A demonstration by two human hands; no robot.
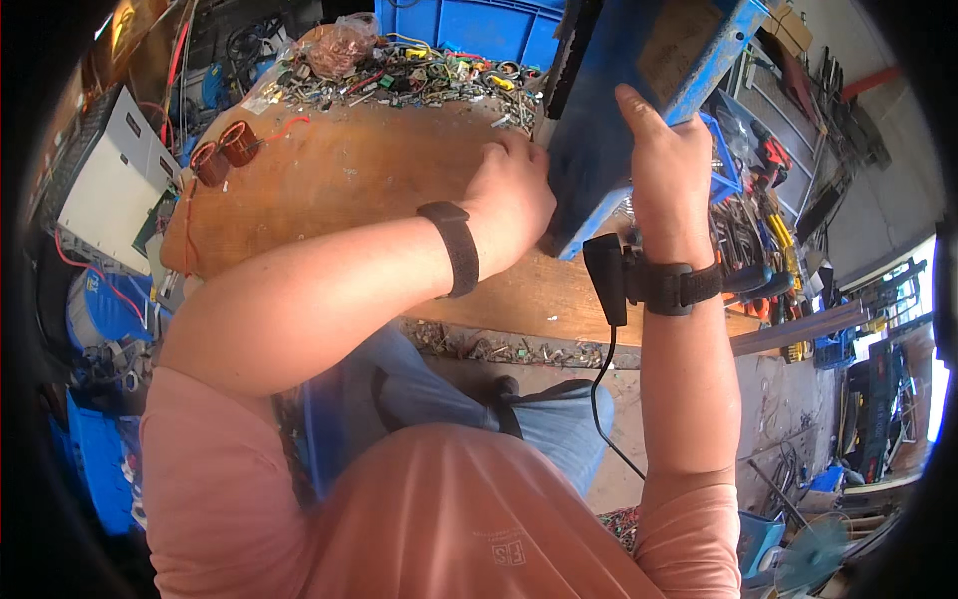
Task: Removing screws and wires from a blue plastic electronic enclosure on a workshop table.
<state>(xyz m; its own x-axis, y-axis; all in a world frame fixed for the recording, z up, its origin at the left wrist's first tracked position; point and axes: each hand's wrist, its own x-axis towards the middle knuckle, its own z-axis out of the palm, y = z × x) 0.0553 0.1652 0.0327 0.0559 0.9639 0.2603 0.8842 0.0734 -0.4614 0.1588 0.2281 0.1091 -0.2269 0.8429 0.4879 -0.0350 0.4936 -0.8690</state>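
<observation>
Right hand gripped the big blue metal case, upper right; left hand had a hidden grip. Steady seemed best.

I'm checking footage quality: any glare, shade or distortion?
Head view: a black fisheye border rounds off the corners; head view: glare whitens the bright opening at far right; head view: the blue metal panel's left side looks shaded.

A pink short-sleeved shirt, blue jeans and two dark wrist straps are worn.
</observation>
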